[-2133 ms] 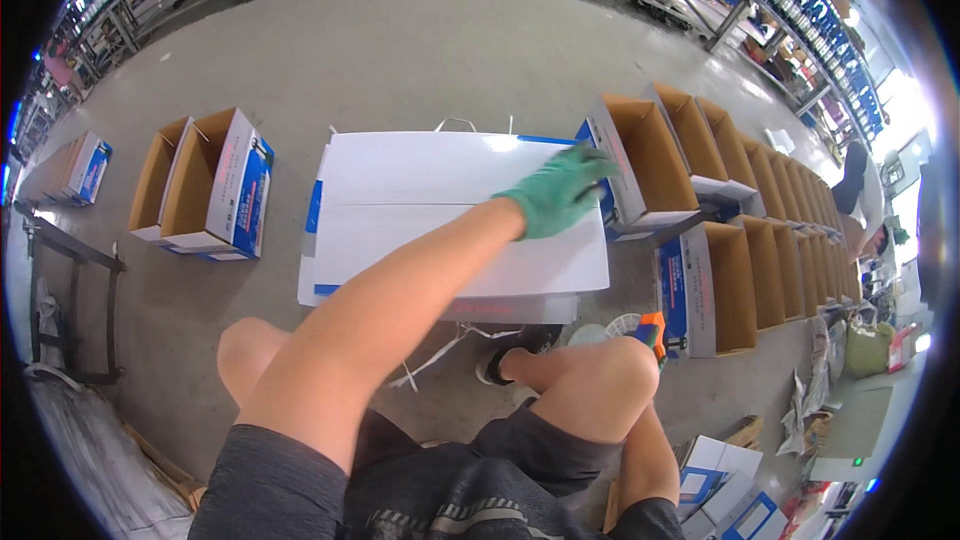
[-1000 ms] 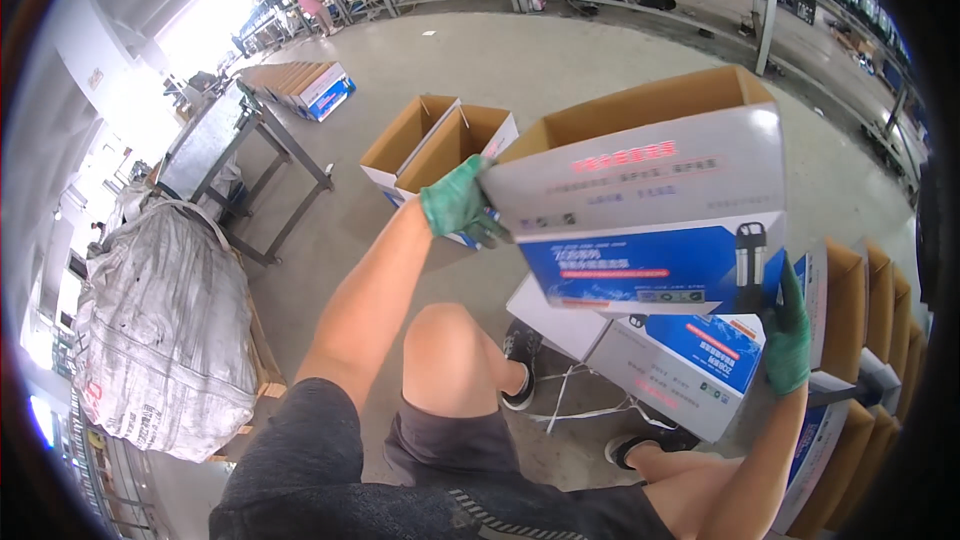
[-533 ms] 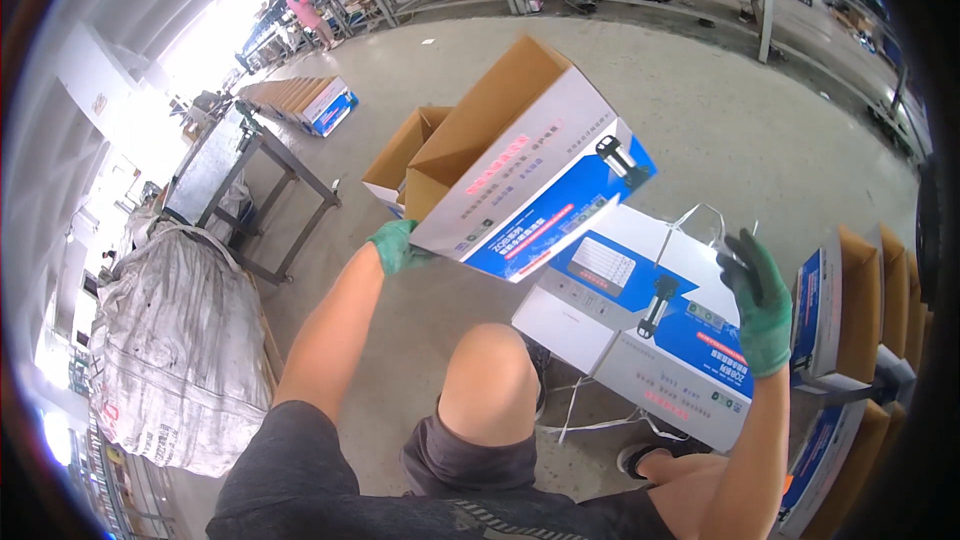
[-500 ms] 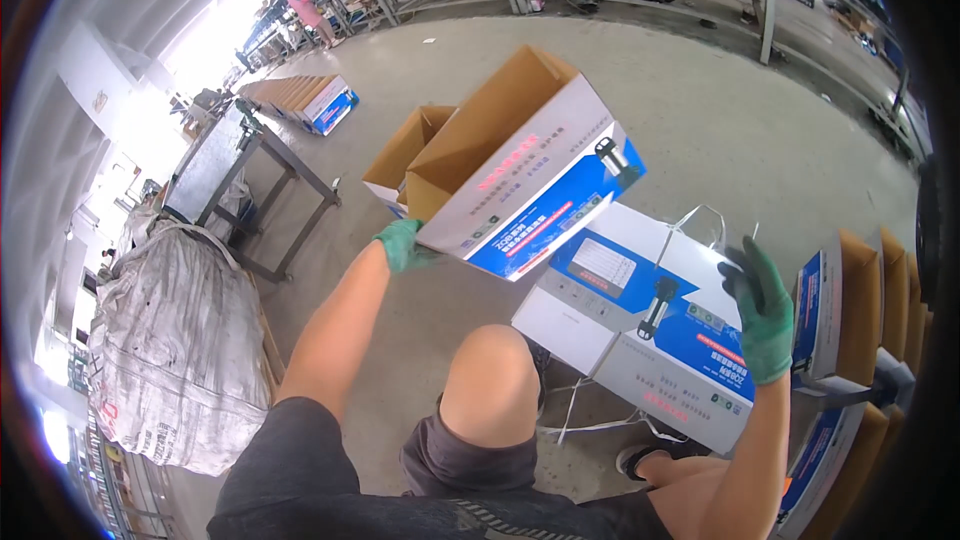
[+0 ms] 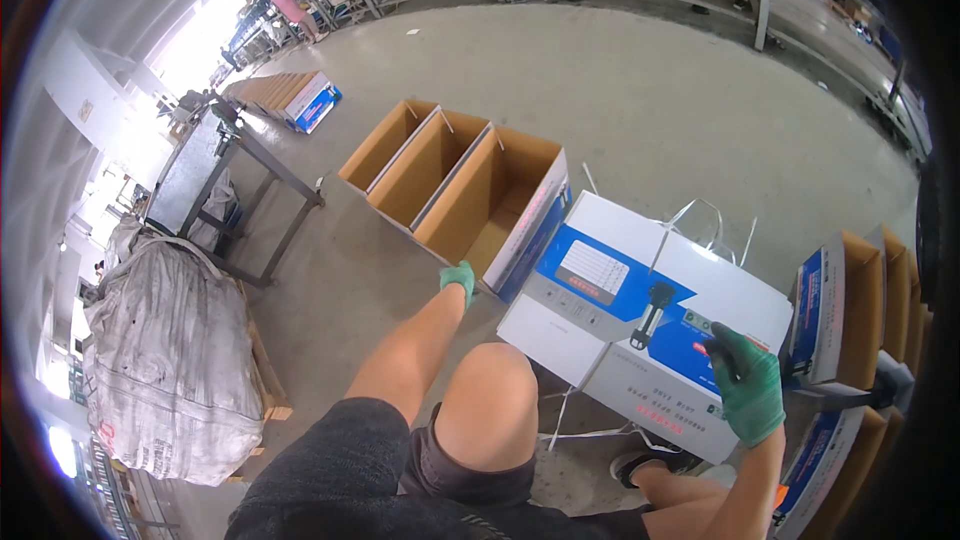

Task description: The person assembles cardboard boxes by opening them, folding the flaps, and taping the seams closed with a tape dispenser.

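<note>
Three open-topped cardboard boxes stand in a slanting row on the floor ahead of me. My left hand (image 5: 458, 283), in a green glove, is at the lower near edge of the rightmost cardboard box (image 5: 545, 215), its fingers closed at that edge and partly hidden. Brown inner walls show in the middle box (image 5: 428, 175) and the leftmost box (image 5: 388, 145). To the right lies a stack of flattened cartons (image 5: 610, 315), white and blue with a printed picture. Over its right part is my right hand (image 5: 748, 385), gloved, dark on the finger side, fingers stretched out and holding nothing.
White straps (image 5: 700, 220) stick up around the flat stack. More open boxes (image 5: 840, 310) stand at the far right. On the left are a large woven sack (image 5: 175, 350) on a pallet and a metal table (image 5: 195, 165). Another box row (image 5: 290, 100) and a person (image 5: 288, 2) are farther back.
The tilted box in my left hand has come down upright at the right end of the row. My right hand has lowered toward the flat cartons.
</note>
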Demonstrator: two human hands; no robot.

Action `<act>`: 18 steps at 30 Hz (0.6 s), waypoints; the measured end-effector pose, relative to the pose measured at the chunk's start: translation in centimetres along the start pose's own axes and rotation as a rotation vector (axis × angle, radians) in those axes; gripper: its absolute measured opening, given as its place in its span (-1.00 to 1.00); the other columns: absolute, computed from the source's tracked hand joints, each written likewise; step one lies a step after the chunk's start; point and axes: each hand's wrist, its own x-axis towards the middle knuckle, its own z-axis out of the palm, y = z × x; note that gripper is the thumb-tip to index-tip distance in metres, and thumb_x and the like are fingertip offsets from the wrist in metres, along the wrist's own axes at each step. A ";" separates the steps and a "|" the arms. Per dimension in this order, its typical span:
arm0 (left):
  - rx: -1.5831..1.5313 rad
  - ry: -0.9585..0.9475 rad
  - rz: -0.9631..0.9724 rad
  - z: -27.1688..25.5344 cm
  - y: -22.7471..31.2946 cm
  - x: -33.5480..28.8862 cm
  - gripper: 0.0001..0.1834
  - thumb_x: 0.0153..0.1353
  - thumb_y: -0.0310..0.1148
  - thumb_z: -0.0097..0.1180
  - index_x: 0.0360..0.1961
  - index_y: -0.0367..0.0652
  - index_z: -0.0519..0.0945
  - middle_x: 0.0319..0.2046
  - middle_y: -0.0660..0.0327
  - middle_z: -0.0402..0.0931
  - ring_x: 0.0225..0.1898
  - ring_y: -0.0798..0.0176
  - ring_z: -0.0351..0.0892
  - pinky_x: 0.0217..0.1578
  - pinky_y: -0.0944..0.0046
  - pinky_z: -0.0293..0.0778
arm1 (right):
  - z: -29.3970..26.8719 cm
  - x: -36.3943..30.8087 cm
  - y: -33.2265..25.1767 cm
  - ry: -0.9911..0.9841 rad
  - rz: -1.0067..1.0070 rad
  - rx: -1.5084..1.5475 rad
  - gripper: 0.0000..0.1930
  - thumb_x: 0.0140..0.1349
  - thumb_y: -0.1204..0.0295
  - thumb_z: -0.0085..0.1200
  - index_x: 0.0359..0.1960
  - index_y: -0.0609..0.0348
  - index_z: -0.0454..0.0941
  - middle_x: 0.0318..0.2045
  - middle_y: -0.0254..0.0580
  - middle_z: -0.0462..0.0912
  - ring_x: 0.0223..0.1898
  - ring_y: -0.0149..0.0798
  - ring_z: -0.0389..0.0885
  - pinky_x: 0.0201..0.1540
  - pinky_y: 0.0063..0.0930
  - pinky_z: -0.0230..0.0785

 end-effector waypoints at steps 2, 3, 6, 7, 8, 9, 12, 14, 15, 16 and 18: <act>0.272 0.153 0.444 -1.0 -0.3 -1.4 -0.25 0.30 -0.06 0.07 0.41 -0.25 0.24 0.37 -0.20 0.20 0.41 -0.17 0.15 0.42 -0.04 0.05 | 0.1 0.0 0.5 0.018 0.000 -0.140 -0.68 0.28 0.63 0.11 0.08 0.26 0.60 -0.15 -0.04 0.74 -0.12 -0.27 0.71 -0.09 -0.43 0.52; 0.488 0.187 0.762 -1.5 0.0 -2.3 -0.22 0.26 -0.05 0.12 0.39 -0.26 0.26 0.38 -0.21 0.18 0.41 -0.18 0.15 0.41 -0.07 0.08 | 0.3 0.1 0.7 0.023 -0.039 -0.225 -0.68 0.26 0.64 0.11 0.06 0.25 0.61 -0.17 -0.04 0.74 -0.14 -0.27 0.72 -0.11 -0.40 0.52; 1.140 -0.107 1.191 -2.5 2.6 -4.3 -0.24 0.21 -0.02 0.15 0.40 -0.05 0.30 0.35 -0.27 0.19 0.33 -0.27 0.25 0.36 -0.10 0.17 | 1.1 -0.3 1.0 0.079 -0.333 -0.377 -0.70 0.28 0.55 0.12 0.04 0.29 0.58 -0.16 0.00 0.71 -0.19 -0.24 0.68 -0.17 -0.31 0.52; 1.178 -0.376 1.083 -1.7 3.8 -4.7 -0.34 0.23 -0.04 0.13 0.38 0.20 0.36 0.33 -0.27 0.21 0.20 -0.30 0.41 0.26 -0.11 0.32 | 1.4 -0.2 1.0 0.146 -0.447 -0.393 -0.75 0.29 0.55 0.11 -0.01 0.33 0.58 -0.20 0.04 0.69 -0.26 -0.22 0.66 -0.23 -0.29 0.53; 1.104 -0.475 1.175 -1.0 4.6 -4.8 -0.40 0.23 -0.06 0.13 0.33 0.32 0.40 0.31 -0.28 0.22 0.05 -0.30 0.51 0.10 -0.11 0.46 | 1.6 0.0 1.0 -0.074 -0.195 -0.361 -0.69 0.34 0.54 0.07 0.10 0.30 0.55 -0.05 0.03 0.66 -0.05 -0.16 0.62 -0.02 -0.32 0.47; 1.259 -0.550 1.040 0.1 5.3 -4.6 -0.47 0.28 -0.15 0.08 0.30 0.29 0.44 0.27 -0.25 0.29 0.04 -0.27 0.54 0.01 -0.11 0.51 | 1.6 0.0 1.0 -0.285 0.065 -0.337 -0.64 0.38 0.54 0.03 0.20 0.28 0.52 0.11 0.01 0.63 0.17 -0.11 0.57 0.18 -0.34 0.40; 1.324 -0.500 0.877 1.8 6.5 -2.0 -0.51 0.31 -0.27 0.00 0.28 0.30 0.46 0.17 -0.10 0.47 0.05 -0.18 0.58 -0.04 -0.07 0.53 | 1.8 0.4 1.2 -0.305 0.058 -0.314 -0.63 0.32 0.59 0.08 0.17 0.32 0.53 -0.01 0.00 0.70 0.00 -0.15 0.68 0.04 -0.39 0.49; 1.220 -0.395 0.831 1.6 6.3 0.5 -0.50 0.33 -0.34 -0.05 0.28 0.34 0.48 0.02 0.05 0.60 0.01 -0.08 0.63 -0.02 -0.02 0.54 | 1.6 0.6 1.5 -0.311 0.091 -0.286 -0.64 0.34 0.58 0.07 0.17 0.33 0.52 0.01 0.02 0.69 0.02 -0.14 0.67 0.06 -0.38 0.48; 1.218 -0.396 0.823 1.2 6.2 1.8 -0.50 0.33 -0.34 -0.05 0.28 0.34 0.48 0.02 0.05 0.60 0.01 -0.08 0.63 -0.02 -0.02 0.54 | 1.4 0.8 1.7 -0.312 0.135 -0.259 -0.64 0.35 0.56 0.06 0.16 0.35 0.52 0.03 0.04 0.68 0.04 -0.14 0.66 0.08 -0.37 0.47; 1.192 -0.347 0.834 0.5 6.5 3.4 -0.51 0.35 -0.30 -0.08 0.29 0.36 0.47 -0.03 0.07 0.63 -0.02 -0.07 0.64 -0.01 0.02 0.54 | 1.3 0.8 1.9 -0.334 0.128 -0.314 -0.65 0.37 0.55 0.04 0.16 0.37 0.52 0.05 0.05 0.67 0.06 -0.15 0.66 0.09 -0.37 0.47; 1.171 -0.284 0.782 -0.7 7.6 6.4 -0.52 0.38 -0.24 -0.11 0.30 0.40 0.45 0.00 0.07 0.62 -0.02 -0.06 0.64 0.02 0.07 0.53 | 1.0 1.0 2.4 -0.327 0.173 -0.318 -0.65 0.37 0.54 0.03 0.16 0.37 0.51 0.06 0.06 0.66 0.06 -0.15 0.66 0.09 -0.36 0.47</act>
